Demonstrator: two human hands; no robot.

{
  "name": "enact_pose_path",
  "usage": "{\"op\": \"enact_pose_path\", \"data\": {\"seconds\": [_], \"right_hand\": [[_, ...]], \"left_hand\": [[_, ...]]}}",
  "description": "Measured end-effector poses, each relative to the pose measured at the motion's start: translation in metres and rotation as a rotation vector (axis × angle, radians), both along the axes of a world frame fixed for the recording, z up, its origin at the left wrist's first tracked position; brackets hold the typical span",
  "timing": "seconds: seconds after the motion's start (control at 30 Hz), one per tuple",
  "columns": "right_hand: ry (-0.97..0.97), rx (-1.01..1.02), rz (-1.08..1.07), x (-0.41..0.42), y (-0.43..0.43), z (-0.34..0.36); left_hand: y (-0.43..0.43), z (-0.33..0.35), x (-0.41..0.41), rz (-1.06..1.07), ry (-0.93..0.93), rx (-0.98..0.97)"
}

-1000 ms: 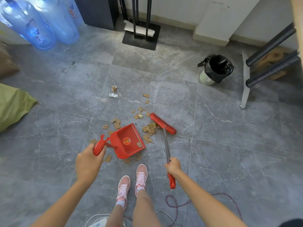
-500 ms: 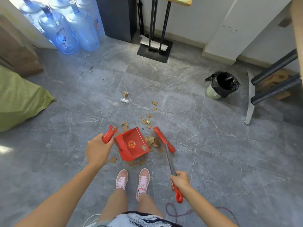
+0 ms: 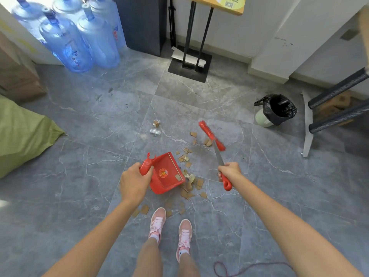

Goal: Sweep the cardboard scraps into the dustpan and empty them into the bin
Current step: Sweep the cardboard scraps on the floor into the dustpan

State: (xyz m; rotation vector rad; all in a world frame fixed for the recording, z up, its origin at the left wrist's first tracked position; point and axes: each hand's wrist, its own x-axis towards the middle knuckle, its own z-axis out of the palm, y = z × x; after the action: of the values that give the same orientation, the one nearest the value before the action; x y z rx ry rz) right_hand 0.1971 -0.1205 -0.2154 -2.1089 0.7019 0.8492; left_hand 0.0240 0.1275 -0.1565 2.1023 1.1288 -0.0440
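Cardboard scraps [image 3: 186, 191] by dustpan [image 3: 166, 173], brush [image 3: 212, 135] up

One head-worn camera looks steeply down, wide, at the grey floor [image 3: 79, 196].

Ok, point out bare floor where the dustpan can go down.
Free: the tiles between the green sack and dustpan, and right of the brush toward the bin. Crowded: cardboard scraps beside the dustpan, down to the shoes.

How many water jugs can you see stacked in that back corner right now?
4, clustered at the far left by the wall: the front water jug, one right of it, one behind-left, one behind-right. Others may be hidden behind these or beyond the frame.
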Motion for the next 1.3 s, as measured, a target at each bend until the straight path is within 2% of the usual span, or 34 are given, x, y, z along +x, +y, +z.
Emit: {"op": "enact_pose_path", "data": {"seconds": [0.2, 0.4, 0.57, 0.7, 0.97, 1.3], "right_hand": [[0.008, -0.029, 0.083, 0.067, 0.054, -0.041], [0.100, -0.082, 0.160, 0.080, 0.076, -0.092], [0.064, -0.259, 0.309, 0.023, 0.053, -0.113], [0.117, -0.287, 0.421, -0.032, 0.020, -0.106], [0.202, -0.285, 0.431, -0.122, -0.049, -0.070], [0.132, -0.188, 0.245, -0.174, -0.096, -0.019]], "left_hand": [[0.039, -0.028, 0.036, -0.027, -0.026, -0.042], [0.068, -0.056, 0.045, -0.030, -0.025, -0.049], [0.073, -0.063, 0.038, -0.034, -0.006, -0.059], [0.068, -0.056, 0.026, -0.029, 0.023, -0.066], [0.058, -0.023, -0.006, -0.002, 0.032, -0.063], [0.034, 0.003, -0.043, 0.038, 0.017, 0.010]]}}
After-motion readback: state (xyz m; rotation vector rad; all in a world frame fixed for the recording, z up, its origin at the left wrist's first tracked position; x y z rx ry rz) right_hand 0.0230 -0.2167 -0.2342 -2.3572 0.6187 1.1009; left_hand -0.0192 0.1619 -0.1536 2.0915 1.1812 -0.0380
